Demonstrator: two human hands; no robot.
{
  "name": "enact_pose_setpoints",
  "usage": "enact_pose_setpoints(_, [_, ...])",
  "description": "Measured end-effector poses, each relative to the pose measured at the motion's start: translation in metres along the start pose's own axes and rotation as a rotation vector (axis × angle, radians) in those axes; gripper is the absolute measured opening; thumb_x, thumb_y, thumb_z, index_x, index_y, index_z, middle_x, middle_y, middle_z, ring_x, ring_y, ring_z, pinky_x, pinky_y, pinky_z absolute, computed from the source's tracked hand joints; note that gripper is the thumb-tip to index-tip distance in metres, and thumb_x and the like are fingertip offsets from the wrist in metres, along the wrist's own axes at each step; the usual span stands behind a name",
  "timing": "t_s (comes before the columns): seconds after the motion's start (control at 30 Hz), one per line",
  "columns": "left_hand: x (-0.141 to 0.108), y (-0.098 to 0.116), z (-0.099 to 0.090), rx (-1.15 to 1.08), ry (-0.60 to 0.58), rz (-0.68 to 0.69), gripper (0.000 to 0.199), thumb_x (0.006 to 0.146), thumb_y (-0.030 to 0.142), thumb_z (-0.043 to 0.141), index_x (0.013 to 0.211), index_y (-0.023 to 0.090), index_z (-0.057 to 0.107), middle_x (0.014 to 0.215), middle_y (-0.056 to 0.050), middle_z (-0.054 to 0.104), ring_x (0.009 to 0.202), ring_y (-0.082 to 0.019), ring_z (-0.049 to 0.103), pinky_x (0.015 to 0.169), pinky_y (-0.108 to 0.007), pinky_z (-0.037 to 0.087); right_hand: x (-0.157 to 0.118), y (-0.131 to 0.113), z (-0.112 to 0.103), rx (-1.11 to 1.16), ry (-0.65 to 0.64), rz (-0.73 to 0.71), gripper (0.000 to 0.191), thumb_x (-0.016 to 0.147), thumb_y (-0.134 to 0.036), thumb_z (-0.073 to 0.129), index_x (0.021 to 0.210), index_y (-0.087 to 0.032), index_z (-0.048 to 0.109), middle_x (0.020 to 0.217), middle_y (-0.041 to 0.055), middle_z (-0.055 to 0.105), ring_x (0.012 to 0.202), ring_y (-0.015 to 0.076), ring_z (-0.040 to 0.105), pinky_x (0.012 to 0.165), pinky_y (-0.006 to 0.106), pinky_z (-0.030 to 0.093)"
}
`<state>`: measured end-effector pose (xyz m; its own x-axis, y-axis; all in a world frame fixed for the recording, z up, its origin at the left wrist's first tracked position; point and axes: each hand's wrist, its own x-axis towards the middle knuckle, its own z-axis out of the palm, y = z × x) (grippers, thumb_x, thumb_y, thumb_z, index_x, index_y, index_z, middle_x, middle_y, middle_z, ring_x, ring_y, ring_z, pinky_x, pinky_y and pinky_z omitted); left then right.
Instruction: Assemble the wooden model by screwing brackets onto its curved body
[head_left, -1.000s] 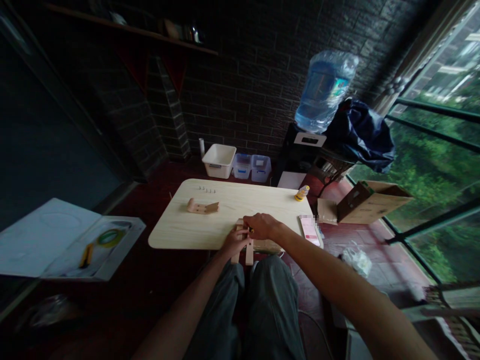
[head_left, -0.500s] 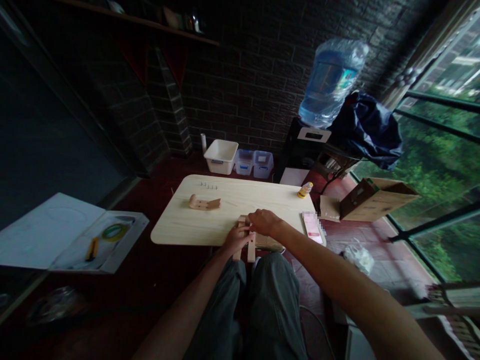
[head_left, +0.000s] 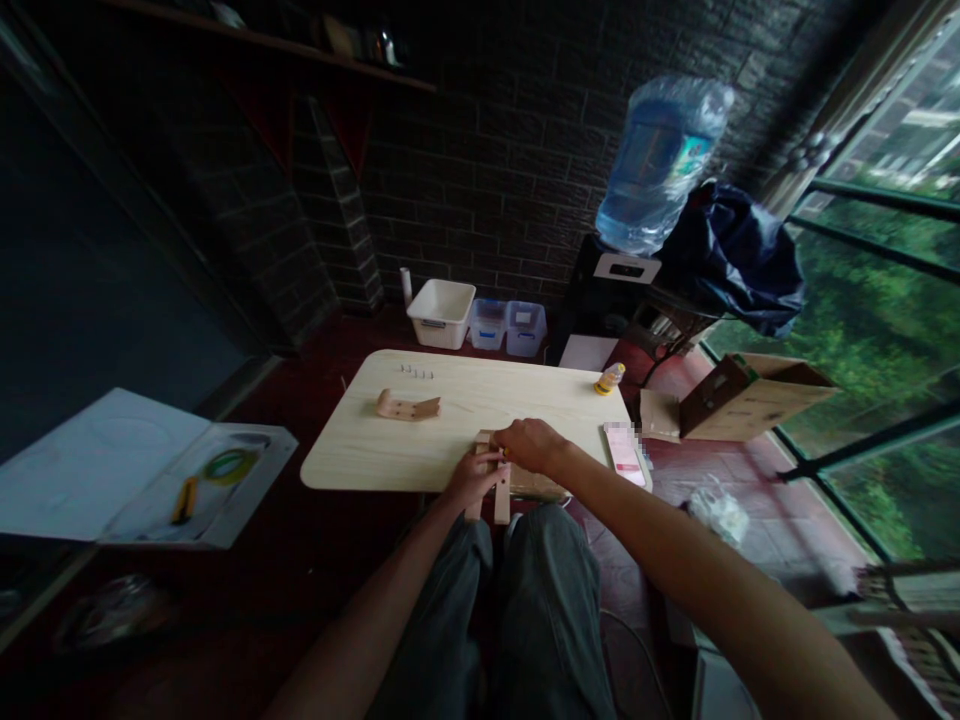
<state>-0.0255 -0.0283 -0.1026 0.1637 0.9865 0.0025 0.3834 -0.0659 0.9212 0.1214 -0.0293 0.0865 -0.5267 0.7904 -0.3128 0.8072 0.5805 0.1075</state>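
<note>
At the table's near edge is a light wooden piece with two bars side by side, jutting over the edge towards my knees. My left hand is closed around it from the left, fingers across the bars. Against its upper right part presses my right hand, its fingers pinched together; a tiny yellowish spot shows at the fingertips, too small to name. Farther left on the table lies a curved wooden part with dark holes. Beyond that stand several small screw-like pieces in a row.
A yellow-capped bottle and a phone sit at the table's right side. An open white box with a yellow-handled tool lies to the left. Plastic bins, a water dispenser and a cardboard box stand around the table.
My right hand's fingers have shifted slightly, and the small yellowish spot at their tips now shows. My left hand and the wooden piece stay in place.
</note>
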Motion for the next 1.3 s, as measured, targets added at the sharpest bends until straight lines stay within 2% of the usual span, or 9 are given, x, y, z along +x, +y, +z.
enact_pose_setpoints(0.17, [0.002,-0.005,0.002,0.026,0.018,0.024,0.026,0.074,0.036,0.080,0.097,0.023,0.080,0.109,-0.008,0.076,0.103,-0.024,0.072,0.093,-0.034,0.057,0.003,0.005,-0.003,0.029,0.005,0.003,0.033,0.097,-0.038,0.060,0.116,-0.012,0.069,0.110,0.0208,0.074,0.102,0.0296,0.073,0.083,0.037,0.057])
enact_pose_setpoints(0.3, [0.002,-0.007,0.002,0.008,0.006,0.031,0.027,0.075,0.035,0.079,0.098,0.021,0.080,0.108,-0.008,0.077,0.102,-0.025,0.072,0.091,-0.033,0.057,0.004,0.009,-0.004,0.068,-0.020,0.027,0.038,0.096,-0.041,0.061,0.113,-0.009,0.069,0.110,0.0216,0.074,0.103,0.0284,0.073,0.084,0.033,0.056])
enact_pose_setpoints(0.5, [-0.001,0.000,-0.001,-0.003,-0.005,0.019,0.028,0.075,0.034,0.080,0.099,0.021,0.080,0.104,-0.008,0.077,0.103,-0.024,0.072,0.095,-0.034,0.056,0.001,0.007,-0.004,0.090,-0.037,0.043,0.050,0.096,-0.050,0.057,0.122,-0.009,0.065,0.112,0.0206,0.074,0.102,0.0298,0.073,0.080,0.034,0.056])
enact_pose_setpoints(0.63, [-0.001,0.002,-0.002,-0.002,0.004,0.041,0.024,0.074,0.032,0.081,0.096,0.023,0.080,0.106,-0.008,0.076,0.103,-0.023,0.072,0.096,-0.033,0.056,-0.004,0.001,-0.011,0.093,-0.049,-0.024,0.036,0.096,-0.036,0.057,0.127,-0.017,0.062,0.113,0.0144,0.075,0.102,0.0269,0.073,0.079,0.032,0.055])
enact_pose_setpoints(0.73, [-0.001,0.000,-0.001,-0.015,-0.016,0.020,0.026,0.075,0.034,0.080,0.099,0.022,0.081,0.105,-0.008,0.077,0.103,-0.024,0.072,0.093,-0.033,0.057,-0.004,-0.002,-0.015,0.031,-0.048,-0.025,0.031,0.097,-0.025,0.055,0.125,-0.017,0.064,0.117,0.0154,0.074,0.107,0.0277,0.071,0.082,0.034,0.055])
enact_pose_setpoints(1.0, [0.003,-0.010,0.004,0.005,0.027,0.028,0.027,0.074,0.034,0.081,0.098,0.022,0.081,0.112,-0.009,0.075,0.103,-0.023,0.071,0.093,-0.033,0.056,0.003,0.005,-0.009,0.025,-0.039,-0.030,0.034,0.098,-0.034,0.056,0.121,-0.009,0.063,0.115,0.0203,0.073,0.107,0.0289,0.071,0.085,0.035,0.056])
enact_pose_setpoints(1.17, [0.001,-0.006,0.003,0.009,0.029,0.034,0.027,0.075,0.035,0.080,0.098,0.021,0.080,0.109,-0.009,0.076,0.102,-0.024,0.072,0.091,-0.034,0.057,0.005,0.005,-0.008,0.041,-0.042,0.002,0.037,0.098,-0.035,0.055,0.120,-0.007,0.063,0.115,0.0219,0.073,0.106,0.0291,0.071,0.084,0.034,0.056])
enact_pose_setpoints(1.3, [-0.001,-0.001,0.000,0.035,0.016,0.028,0.027,0.076,0.036,0.080,0.100,0.023,0.080,0.109,-0.008,0.076,0.102,-0.024,0.072,0.092,-0.034,0.057,0.001,0.004,-0.012,0.066,-0.087,0.001,0.042,0.093,-0.036,0.060,0.125,-0.009,0.061,0.115,0.0190,0.074,0.104,0.0299,0.072,0.081,0.034,0.056])
